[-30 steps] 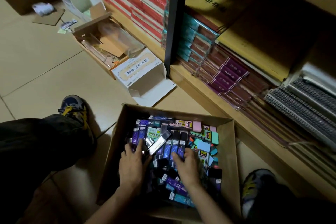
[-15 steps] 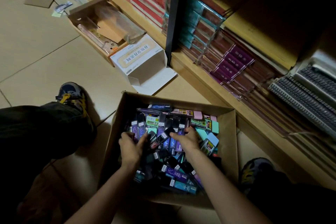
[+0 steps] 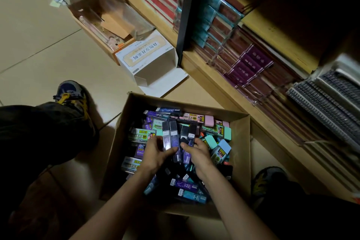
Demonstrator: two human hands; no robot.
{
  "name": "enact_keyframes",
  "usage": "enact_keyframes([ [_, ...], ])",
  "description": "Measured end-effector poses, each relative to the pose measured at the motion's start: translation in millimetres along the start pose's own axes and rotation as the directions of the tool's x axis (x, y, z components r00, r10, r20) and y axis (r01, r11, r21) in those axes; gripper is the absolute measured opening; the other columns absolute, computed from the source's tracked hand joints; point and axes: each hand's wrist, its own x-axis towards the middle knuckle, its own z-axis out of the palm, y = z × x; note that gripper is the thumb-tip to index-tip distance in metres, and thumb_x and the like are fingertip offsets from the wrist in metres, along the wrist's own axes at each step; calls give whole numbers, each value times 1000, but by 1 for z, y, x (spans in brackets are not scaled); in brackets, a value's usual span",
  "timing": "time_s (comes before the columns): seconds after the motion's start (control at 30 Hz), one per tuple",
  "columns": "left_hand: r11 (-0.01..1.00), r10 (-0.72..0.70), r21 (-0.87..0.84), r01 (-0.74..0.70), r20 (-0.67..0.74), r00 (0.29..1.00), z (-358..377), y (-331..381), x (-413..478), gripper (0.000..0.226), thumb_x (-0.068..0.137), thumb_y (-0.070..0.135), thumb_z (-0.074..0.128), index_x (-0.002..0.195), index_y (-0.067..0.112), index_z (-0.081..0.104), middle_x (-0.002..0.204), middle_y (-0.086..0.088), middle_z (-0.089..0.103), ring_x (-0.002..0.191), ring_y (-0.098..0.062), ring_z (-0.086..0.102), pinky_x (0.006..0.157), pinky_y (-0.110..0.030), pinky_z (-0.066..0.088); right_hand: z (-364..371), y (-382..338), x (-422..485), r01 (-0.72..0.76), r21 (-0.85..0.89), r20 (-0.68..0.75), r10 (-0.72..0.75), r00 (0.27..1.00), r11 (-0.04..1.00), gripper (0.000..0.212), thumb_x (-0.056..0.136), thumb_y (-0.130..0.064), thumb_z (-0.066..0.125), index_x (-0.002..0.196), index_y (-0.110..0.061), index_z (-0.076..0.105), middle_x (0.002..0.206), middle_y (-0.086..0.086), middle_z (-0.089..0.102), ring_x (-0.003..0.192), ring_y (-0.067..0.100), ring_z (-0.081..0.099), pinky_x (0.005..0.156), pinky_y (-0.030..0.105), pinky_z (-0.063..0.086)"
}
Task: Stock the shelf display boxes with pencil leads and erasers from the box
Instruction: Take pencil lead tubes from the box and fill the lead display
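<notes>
Pencil-lead cases [image 3: 172, 136], seemingly four, gripped between left hand [image 3: 155, 154] and right hand [image 3: 200, 156].

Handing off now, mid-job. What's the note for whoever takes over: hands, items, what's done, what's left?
Left hand: grips two slim purple plastic lead cases, held up over the open brown cardboard box.
Right hand: pinches slim black lead cases right beside them.
Stock: more lead cases and pastel block erasers lie loose in the box, erasers mostly on its right side.
Done: one handful gathered; no leads or erasers visible on the wooden shelf.
Left: put this handful in the display boxes, then the rest. Which boxes, I cannot tell.
</notes>
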Motion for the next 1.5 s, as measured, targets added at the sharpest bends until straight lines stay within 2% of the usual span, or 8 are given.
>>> enact_keyframes([
  [0.13,998,-20,-65,26,84,996,-1,4,0,44,71,4,81,103,4,52,89,-7,67,74,-12,65,58,-15,52,-2,6,-6,-21,110,38,17,999,994,69,87,-13,66,145,-12,29,147,15,38,128,28,46,106,43,40],
  [0.23,982,-109,-141,129,145,983,-2,7,-2,47,74,4,78,110,4,48,93,-11,67,74,-18,67,56,-22,53,-4,11,-6,-7,181,53,-3,999,984,66,88,-11,64,145,-12,30,147,13,37,118,21,50,88,30,48],
  [0.4,954,-159,-212,210,236,959,-1,9,-4,36,79,6,73,107,5,51,96,-15,67,78,-23,67,64,-29,56,0,13,-10,-18,250,86,-3,996,968,42,91,-8,58,132,-11,46,105,-2,65,90,12,64,71,27,54],
  [0.57,930,-136,-293,222,287,948,-3,7,-7,33,84,9,68,114,7,54,104,-16,67,89,-25,67,75,-35,55,0,10,-15,-8,260,129,-27,991,965,32,92,-8,56,121,-19,51,95,-11,68,83,2,65,72,20,52],
  [0.77,939,-65,-301,168,322,945,5,18,-7,38,88,8,63,123,12,47,115,-10,66,104,-20,65,89,-31,54,3,2,-16,-6,350,71,-20,997,937,59,89,-11,61,142,-8,37,145,8,42,132,23,40,113,43,30],
  [1.03,917,-12,-371,145,340,940,3,46,-11,32,82,-6,63,114,-7,58,101,-20,68,85,-25,67,76,-26,57,-5,-27,-33,-16,473,95,-33,995,881,34,90,-11,59,123,-8,52,105,10,68,92,21,65,80,38,53],
  [1.27,922,132,-385,-34,233,963,6,96,-29,47,74,0,74,117,-2,55,107,-24,67,94,-36,66,87,-48,53,-23,-72,-67,92,543,145,-201,969,835,20,92,-4,50,109,-5,62,108,17,68,103,28,63,93,45,48],
  [1.5,853,404,-484,-197,373,835,2,171,-77,43,76,5,66,117,-2,55,100,-17,67,85,-26,67,79,-35,56,-39,-134,-133,352,477,32,-417,908,805,16,88,-5,59,102,-4,67,87,12,74,78,23,72,59,29,56],
])
